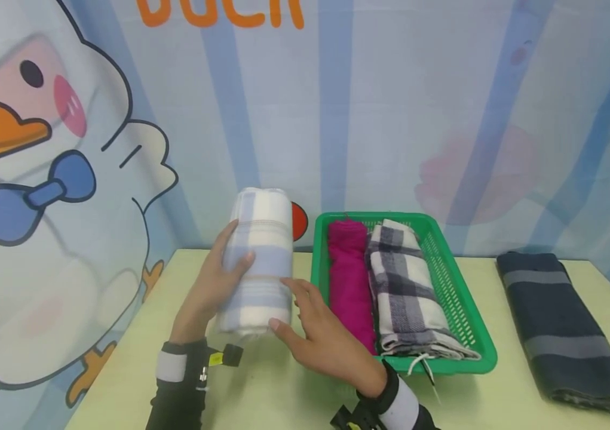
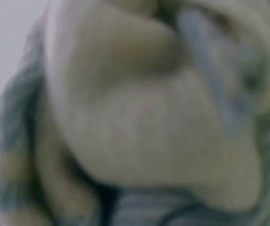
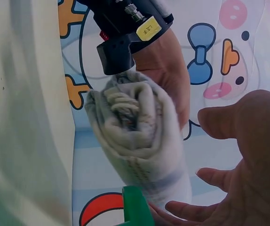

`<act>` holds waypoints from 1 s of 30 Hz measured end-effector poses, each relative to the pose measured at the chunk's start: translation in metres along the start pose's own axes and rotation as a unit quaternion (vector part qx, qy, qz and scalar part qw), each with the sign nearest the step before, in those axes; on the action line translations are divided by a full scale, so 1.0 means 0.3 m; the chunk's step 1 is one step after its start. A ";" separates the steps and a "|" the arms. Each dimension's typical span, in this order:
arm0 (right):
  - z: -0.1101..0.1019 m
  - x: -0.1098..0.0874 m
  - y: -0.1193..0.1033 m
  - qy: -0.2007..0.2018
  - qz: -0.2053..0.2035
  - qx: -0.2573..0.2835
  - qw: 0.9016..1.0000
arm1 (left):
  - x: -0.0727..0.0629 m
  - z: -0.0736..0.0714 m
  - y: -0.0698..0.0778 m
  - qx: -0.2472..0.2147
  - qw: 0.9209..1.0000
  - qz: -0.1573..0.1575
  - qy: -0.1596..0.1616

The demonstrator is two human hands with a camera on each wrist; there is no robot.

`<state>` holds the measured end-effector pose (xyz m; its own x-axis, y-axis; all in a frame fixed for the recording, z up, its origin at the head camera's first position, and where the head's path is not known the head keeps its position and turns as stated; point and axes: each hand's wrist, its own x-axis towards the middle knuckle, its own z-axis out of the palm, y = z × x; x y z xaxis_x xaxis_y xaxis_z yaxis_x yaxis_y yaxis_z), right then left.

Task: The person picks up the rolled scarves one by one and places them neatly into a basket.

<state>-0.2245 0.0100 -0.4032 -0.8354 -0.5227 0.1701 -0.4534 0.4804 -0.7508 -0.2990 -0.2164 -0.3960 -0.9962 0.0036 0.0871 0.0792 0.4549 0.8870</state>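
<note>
A rolled scarf (image 1: 261,257), white with light-blue checks and thin tan stripes, is held raised at the left of the basket. My left hand (image 1: 213,280) grips it from its left side, thumb across the front. My right hand (image 1: 326,334) is at its lower right, fingers spread and fingertips right at the edge. In the right wrist view the spiral end of the rolled scarf (image 3: 130,113) faces the camera, with my left hand (image 3: 165,70) behind it and my right hand (image 3: 238,165) spread alongside. A blurred close-up of the roll (image 2: 135,127) fills the left wrist view.
A green basket (image 1: 484,358) stands right of the roll, holding a magenta rolled cloth (image 1: 349,280) and a black-and-white checked scarf (image 1: 407,286). Farther right, a folded dark scarf (image 1: 563,334) with grey stripes lies on the pale table (image 1: 267,388). A cartoon-printed backdrop (image 1: 380,119) hangs behind.
</note>
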 end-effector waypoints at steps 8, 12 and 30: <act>0.002 -0.001 -0.004 0.012 -0.010 0.002 1.000 | -0.017 0.002 0.029 -0.030 0.999 -0.004 0.009; 0.005 -0.003 -0.003 0.017 -0.004 0.002 1.000 | -0.024 0.004 0.038 -0.037 0.999 -0.005 0.011; -0.017 0.014 -0.012 0.092 -0.001 0.068 0.993 | -0.030 0.055 0.090 -0.139 0.990 -0.018 0.034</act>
<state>-0.2281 0.0097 -0.3964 -0.8830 -0.3794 0.2762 -0.4195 0.3741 -0.8271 -0.2886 -0.1895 -0.3803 -0.9945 -0.0723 0.0756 0.0605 0.1919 0.9795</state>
